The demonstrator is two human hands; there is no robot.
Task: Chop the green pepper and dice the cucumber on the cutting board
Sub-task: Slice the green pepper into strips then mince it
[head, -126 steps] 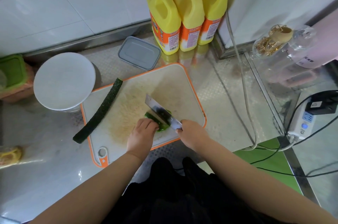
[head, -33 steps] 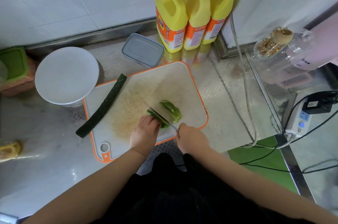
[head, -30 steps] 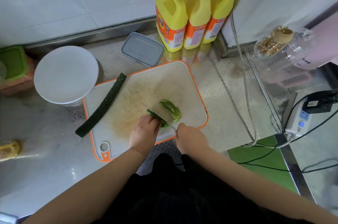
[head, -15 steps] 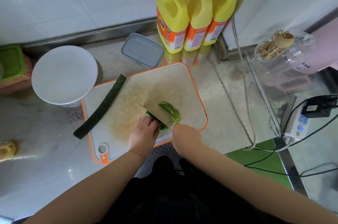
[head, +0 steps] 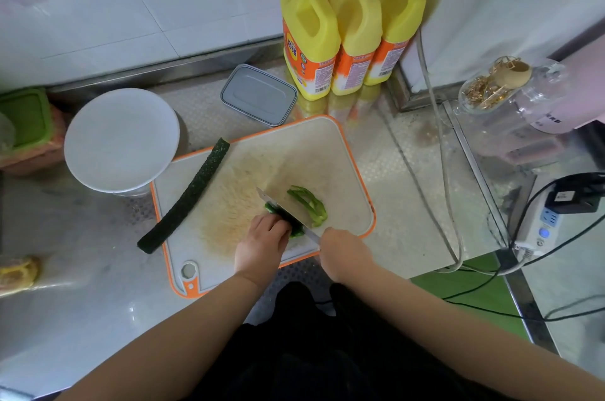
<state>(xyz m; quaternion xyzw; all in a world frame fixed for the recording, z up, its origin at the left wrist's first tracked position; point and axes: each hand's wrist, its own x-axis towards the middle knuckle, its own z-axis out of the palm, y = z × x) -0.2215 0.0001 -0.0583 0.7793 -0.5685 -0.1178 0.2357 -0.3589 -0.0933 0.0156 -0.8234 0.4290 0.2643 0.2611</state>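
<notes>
Green pepper [head: 284,216]: more slices [head: 309,204] now

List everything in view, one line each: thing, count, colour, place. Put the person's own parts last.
cutting board: 1, pale with orange rim, middle of counter
green pepper: 1 uncut piece, green, under the left fingers
pepper strips: small pile, green, right of the blade
knife: 1, steel, on the pepper
cucumber: 1, dark green, over the board's left edge
plate: 1, white, left of board
box lid: 1, grey, behind board
bottles: 3, yellow and orange, against wall
glass jar: 1, clear, right
power strip: 1, white, far right
left hand: steadies the pepper
right hand: grip on the knife handle
</notes>
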